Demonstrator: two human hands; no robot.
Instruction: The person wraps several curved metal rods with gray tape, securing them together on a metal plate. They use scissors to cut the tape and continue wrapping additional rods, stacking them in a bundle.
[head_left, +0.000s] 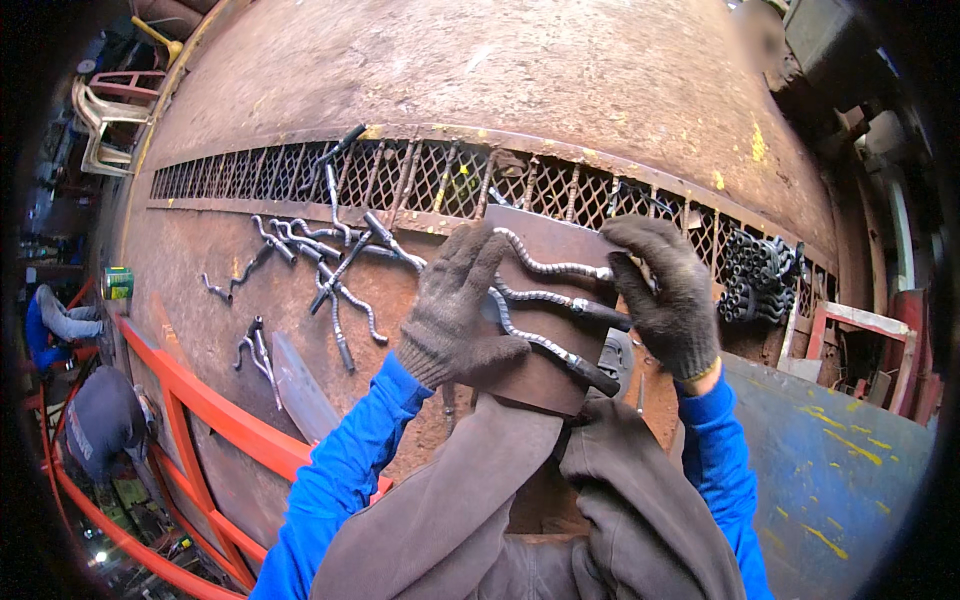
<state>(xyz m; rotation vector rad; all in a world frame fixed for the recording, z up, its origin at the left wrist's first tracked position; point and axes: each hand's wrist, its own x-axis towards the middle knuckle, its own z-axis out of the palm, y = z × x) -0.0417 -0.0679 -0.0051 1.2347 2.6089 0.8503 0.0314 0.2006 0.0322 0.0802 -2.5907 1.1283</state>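
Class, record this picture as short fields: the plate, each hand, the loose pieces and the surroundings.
Plate: brown metal, bearing three wavy rods
Left hand: gloved, at the plate's left side
Right hand: gloved, at the right end of the top rod
Loose rods: scattered on the left
Stacked pieces: dark, piled on the right
Grating: beyond the plate
Railing: red-orange, lower left

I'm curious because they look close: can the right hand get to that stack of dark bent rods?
Probably yes: the gloved right hand is just left of the stack of dark bent rods, and nothing visible stands between them, though the distance down is hard to judge.
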